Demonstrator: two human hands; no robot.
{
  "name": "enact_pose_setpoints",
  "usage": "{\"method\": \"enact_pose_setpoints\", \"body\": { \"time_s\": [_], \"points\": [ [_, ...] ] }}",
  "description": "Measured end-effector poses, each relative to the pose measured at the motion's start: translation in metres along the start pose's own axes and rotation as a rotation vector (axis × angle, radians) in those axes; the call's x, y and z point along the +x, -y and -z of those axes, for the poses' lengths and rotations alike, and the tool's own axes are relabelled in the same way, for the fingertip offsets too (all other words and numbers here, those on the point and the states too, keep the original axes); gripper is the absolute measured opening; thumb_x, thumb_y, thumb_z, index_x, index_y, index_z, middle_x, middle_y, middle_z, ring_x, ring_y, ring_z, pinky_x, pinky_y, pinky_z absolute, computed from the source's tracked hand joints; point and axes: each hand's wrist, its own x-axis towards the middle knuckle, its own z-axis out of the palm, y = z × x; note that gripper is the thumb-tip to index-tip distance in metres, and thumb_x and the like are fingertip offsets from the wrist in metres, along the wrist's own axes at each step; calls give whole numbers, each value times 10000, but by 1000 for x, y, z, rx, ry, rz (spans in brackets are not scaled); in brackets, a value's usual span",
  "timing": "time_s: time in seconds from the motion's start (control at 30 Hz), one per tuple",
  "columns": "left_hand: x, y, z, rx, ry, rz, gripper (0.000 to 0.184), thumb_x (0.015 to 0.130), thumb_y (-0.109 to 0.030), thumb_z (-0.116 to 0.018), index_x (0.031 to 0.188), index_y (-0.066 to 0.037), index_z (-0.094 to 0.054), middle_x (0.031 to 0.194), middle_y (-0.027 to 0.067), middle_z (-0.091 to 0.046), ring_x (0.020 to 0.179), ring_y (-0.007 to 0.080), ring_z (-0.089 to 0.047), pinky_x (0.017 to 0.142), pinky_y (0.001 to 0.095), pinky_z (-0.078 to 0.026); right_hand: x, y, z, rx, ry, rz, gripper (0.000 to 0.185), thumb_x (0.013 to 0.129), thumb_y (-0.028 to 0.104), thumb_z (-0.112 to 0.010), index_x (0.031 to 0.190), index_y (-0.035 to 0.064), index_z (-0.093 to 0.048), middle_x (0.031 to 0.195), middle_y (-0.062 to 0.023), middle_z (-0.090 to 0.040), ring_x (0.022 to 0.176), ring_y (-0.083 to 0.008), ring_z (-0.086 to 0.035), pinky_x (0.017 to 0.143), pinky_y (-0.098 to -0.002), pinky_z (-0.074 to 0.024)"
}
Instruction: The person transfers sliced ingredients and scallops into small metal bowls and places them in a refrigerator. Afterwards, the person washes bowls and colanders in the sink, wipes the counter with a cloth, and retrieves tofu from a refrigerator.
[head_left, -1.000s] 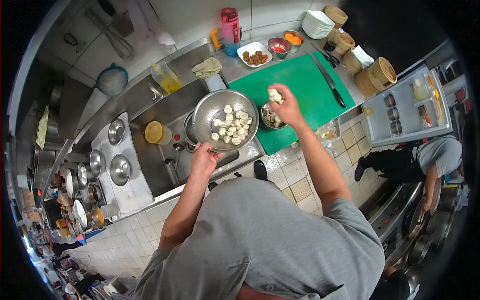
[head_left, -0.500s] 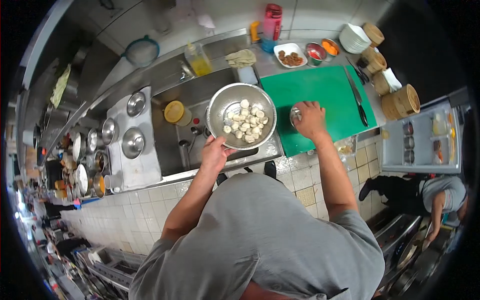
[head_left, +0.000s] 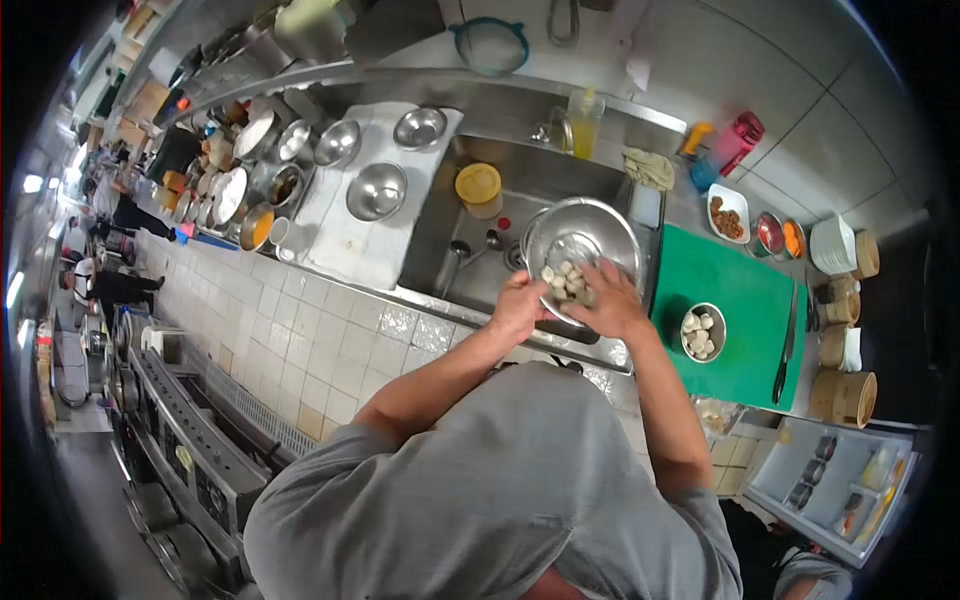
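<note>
Over the sink, my left hand [head_left: 518,308] grips the near left rim of a steel colander [head_left: 612,220], which tilts toward me. Pale round food chunks [head_left: 562,280] have gathered at its low side. My right hand [head_left: 612,303] reaches over the near right rim, fingers stretched out and touching the chunks; its palm side is hidden. To the right, a small steel bowl [head_left: 718,345] holding several similar chunks [head_left: 698,335] stands on the green cutting board [head_left: 690,270].
A knife [head_left: 787,345] lies along the board's right side. Behind the board are a white dish [head_left: 728,214] and small bowls. The sink [head_left: 430,240] holds a yellow-lidded tub [head_left: 479,188] and ladles. Steel bowls [head_left: 377,192] rest on a white cloth [head_left: 340,240] at left.
My right hand has left the small bowl on the board and moved into the colander. The colander has tilted, and its chunks have gathered toward me. The view has turned left.
</note>
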Motion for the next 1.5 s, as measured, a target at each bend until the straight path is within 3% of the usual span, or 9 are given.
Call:
{"method": "enact_pose_setpoints", "body": {
  "time_s": [0.07, 0.5, 0.7, 0.77, 0.9, 1.1, 1.27, 1.43, 1.5],
  "points": [
    [-3, 0, -4, 10, 1, -64, 185, 909, -37, -547, 1071, -14, -632, 978, 100, -685, 800, 214, -715, 635, 373, -644, 2, 4, -10, 142, -168, 1, 950, 806, 511, -737, 1532, 89, -294, 1523, -372, -266, 1378, -515, -346, 1147, -542, -287],
    [-4, -30, -23, 140, -15, -243, 109, 916, -54, -579, 993, -8, -643, 853, 60, -675, 665, 124, -663, 550, 280, -600, 46, 45, 5, 239, -269, -71, 462, 846, 482, -683, 1256, 268, -667, 1267, -90, -565, 1187, -339, -521, 992, -457, -446],
    [13, -50, -38, 732, -46, -488, 158, 883, -48, -604, 743, 23, -593, 750, 115, -616, 631, 121, -598, 516, 329, -474, 78, 41, -24, 569, -399, -6, 441, 988, 291, -594, 1390, 117, -543, 1263, -143, -549, 1124, -284, -588, 987, -375, -491],
    [6, -63, -53, 1001, -6, -775, 217, 880, -77, -628, 713, 22, -531, 779, 143, -601, 629, 193, -598, 702, 314, -582, 80, 48, -28, 1404, -287, -68, 439, 1058, 271, -482, 1437, 56, -426, 1283, -123, -568, 1115, -265, -611, 982, -374, -501],
    [3, -81, -75, 1073, -2, -718, 248, 884, -109, -630, 723, 37, -512, 769, 203, -550, 626, 294, -574, 856, 387, -554, 79, 51, -21, 1881, -160, 36, 388, 1092, 268, -378, 1395, 27, -410, 1166, -145, -607, 1060, -210, -619, 885, -338, -543],
    [2, -89, -91, 1309, 49, -867, 252, 912, -163, -604, 757, 22, -533, 981, 385, -587, 1085, 541, -551, 1080, 491, -400, 86, 48, -17, 2022, -132, -152, 486, 1089, 438, -287, 1267, 37, -494, 1151, -143, -625, 1036, -261, -636, 919, -426, -537],
    [16, -87, -70, 1341, 71, -903, 147, 908, -130, -588, 845, 3, -582, 914, 318, -625, 961, 529, -608, 1018, 490, -453, 90, 45, -24, 2113, -70, 53, 487, 1064, 429, -411, 1335, 33, -492, 1219, -161, -628, 1069, -270, -636, 942, -396, -521],
    [20, -57, -15, 265, 45, -357, 118, 918, -82, -558, 988, -12, -622, 938, 91, -677, 809, 185, -697, 587, 372, -629, 84, 52, -12, 879, -137, -79, 636, 953, 369, -614, 1438, -12, -459, 1303, -248, -608, 1170, -326, -618, 992, -380, -479],
    [20, -34, 20, -39, -57, -243, 182, 898, -71, -578, 1064, -15, -627, 957, 115, -638, 804, 238, -683, 610, 413, -632, 73, 42, -17, 592, 103, 89, 729, 942, 371, -603, 1509, -5, -342, 1446, -283, -475, 1341, -374, -483, 1110, -417, -386]
  ]
}}
